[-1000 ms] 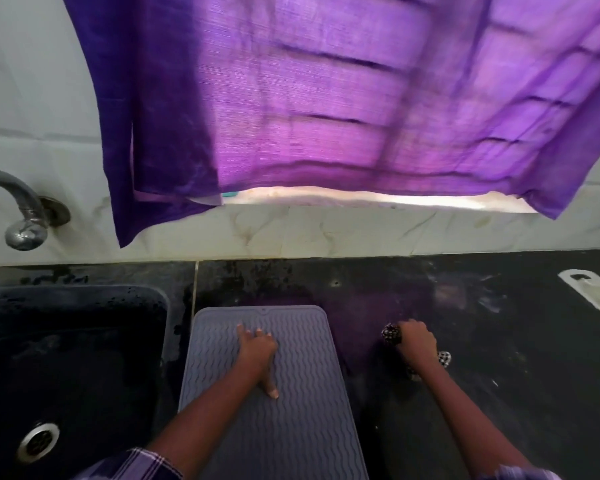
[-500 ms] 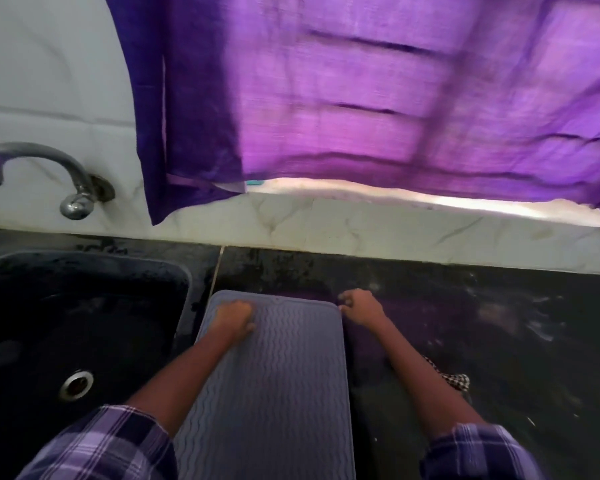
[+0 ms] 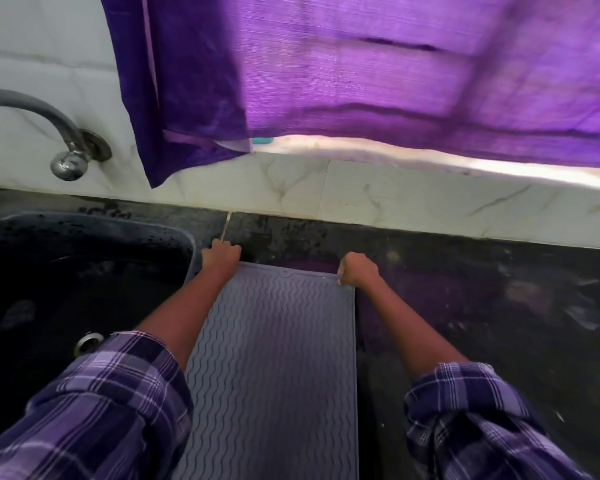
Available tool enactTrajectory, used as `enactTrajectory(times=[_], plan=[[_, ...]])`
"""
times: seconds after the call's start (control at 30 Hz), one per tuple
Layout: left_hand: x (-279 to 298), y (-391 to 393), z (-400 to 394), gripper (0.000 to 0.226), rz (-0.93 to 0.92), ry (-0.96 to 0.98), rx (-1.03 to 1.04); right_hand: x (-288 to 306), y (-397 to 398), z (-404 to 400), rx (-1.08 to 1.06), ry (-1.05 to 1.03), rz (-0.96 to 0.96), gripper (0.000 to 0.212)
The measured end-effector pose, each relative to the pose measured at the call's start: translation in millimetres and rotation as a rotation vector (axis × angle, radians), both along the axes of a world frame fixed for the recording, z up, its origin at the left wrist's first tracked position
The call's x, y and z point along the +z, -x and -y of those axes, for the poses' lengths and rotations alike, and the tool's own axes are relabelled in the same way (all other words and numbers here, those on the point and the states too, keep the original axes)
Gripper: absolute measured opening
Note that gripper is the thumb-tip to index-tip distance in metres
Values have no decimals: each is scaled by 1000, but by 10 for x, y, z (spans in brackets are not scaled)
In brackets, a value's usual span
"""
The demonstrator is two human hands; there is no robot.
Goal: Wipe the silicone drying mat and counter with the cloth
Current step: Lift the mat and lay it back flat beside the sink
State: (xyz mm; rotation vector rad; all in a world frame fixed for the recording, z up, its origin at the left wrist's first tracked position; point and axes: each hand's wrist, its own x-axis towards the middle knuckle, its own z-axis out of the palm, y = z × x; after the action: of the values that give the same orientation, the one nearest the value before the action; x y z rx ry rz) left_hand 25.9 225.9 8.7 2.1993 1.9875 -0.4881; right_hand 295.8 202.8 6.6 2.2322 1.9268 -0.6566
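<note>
A grey silicone drying mat (image 3: 278,358) with wavy ridges lies lengthwise on the black counter (image 3: 499,306), right of the sink. My left hand (image 3: 220,256) is closed on the mat's far left corner. My right hand (image 3: 357,270) is closed on its far right corner. The checked cloth is hidden from view.
A black sink (image 3: 77,278) with a round drain (image 3: 89,341) sits to the left, a metal tap (image 3: 63,140) above it on the white marble wall. A purple curtain (image 3: 361,74) hangs over the window ledge behind the counter.
My right hand let go of the checked cloth on the counter and moved to the mat's far right corner. My left hand slid from the mat's middle to its far left corner.
</note>
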Motion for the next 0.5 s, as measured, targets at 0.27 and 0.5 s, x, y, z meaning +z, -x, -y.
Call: enactTrajectory(times=[0.27,0.5], plan=[[185,67,116,27,-102,-61,-55,222,118,285,-81,-217,-51,16],[889,395,456,24,91,-362,-54,963,313,773,-218,-526,-127,13]])
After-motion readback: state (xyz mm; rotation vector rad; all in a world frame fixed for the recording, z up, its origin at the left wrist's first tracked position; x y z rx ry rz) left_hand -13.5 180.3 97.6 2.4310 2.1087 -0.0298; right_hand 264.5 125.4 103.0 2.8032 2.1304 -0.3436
